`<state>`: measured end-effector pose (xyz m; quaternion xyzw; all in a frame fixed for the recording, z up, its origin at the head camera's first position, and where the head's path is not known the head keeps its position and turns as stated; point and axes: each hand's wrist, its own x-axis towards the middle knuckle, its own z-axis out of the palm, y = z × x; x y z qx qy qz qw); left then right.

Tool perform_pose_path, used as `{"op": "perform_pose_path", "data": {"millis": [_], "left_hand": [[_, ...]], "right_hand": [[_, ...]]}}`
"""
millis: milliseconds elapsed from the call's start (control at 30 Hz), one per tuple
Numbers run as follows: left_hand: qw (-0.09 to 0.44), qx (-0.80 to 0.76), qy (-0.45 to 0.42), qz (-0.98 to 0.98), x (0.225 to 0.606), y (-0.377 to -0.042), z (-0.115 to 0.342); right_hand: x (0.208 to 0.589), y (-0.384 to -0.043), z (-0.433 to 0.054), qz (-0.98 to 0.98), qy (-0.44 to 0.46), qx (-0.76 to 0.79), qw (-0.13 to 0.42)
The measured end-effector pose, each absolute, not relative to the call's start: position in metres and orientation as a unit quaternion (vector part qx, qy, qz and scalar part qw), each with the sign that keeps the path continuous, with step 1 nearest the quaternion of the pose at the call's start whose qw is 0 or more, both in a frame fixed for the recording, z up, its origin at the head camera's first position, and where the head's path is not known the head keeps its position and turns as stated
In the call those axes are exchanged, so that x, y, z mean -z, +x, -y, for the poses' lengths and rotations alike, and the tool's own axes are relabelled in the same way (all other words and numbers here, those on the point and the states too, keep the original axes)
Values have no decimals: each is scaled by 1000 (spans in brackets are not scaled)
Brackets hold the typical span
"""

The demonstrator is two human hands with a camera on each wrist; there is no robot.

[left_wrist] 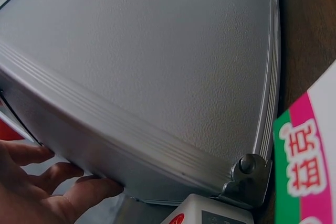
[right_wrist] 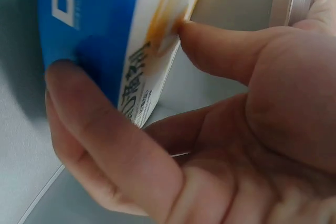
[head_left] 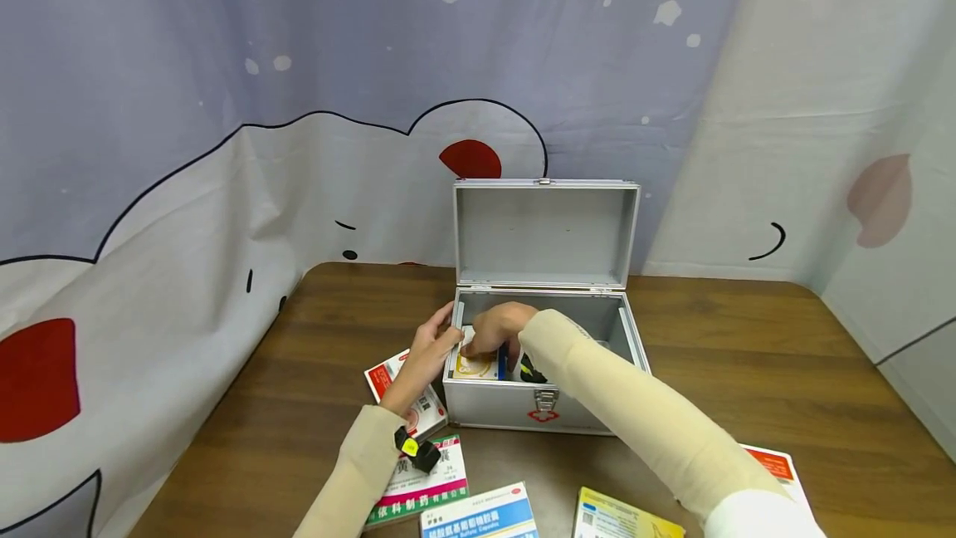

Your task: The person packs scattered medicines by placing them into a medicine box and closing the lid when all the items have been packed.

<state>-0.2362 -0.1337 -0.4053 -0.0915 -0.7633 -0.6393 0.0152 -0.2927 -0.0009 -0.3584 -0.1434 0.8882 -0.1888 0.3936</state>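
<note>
A silver metal first-aid case (head_left: 496, 405) stands on the table with its lid (head_left: 545, 235) raised. My right hand (head_left: 502, 329) reaches inside it at the left. That hand holds a blue, white and orange medicine box (right_wrist: 97, 30) between thumb and fingers; the top of the box shows beside the case's left wall in the head view. My left hand (head_left: 433, 347) rests against the outside of that wall near the rim, its fingertips (left_wrist: 102, 187) touching the metal. My right wrist and forearm hide part of the case's inside.
A red-and-white box (head_left: 427, 413) leans by the case's left side. Nearer lie a green, pink and white box (head_left: 429, 480), a blue-and-white box (head_left: 481, 513) and a yellow box (head_left: 623, 517). Another red-and-white box (head_left: 773, 463) is partly behind my right sleeve. A printed curtain (head_left: 358, 48) hangs behind the table.
</note>
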Motion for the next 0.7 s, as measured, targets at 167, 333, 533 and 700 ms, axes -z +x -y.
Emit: {"op": "perform_pose_path", "data": {"millis": [167, 333, 533, 700], "left_hand": [[17, 642, -90, 761, 406, -236, 134], [18, 645, -90, 759, 406, -236, 134], [20, 646, -86, 758, 406, -235, 134], [17, 649, -93, 755, 406, -233, 134]], "right_hand": [[359, -291, 1, -883, -148, 194, 400], [360, -292, 1, -888, -150, 194, 388], [366, -293, 4, -900, -160, 183, 361], [371, -293, 11, -920, -165, 138, 329]]}}
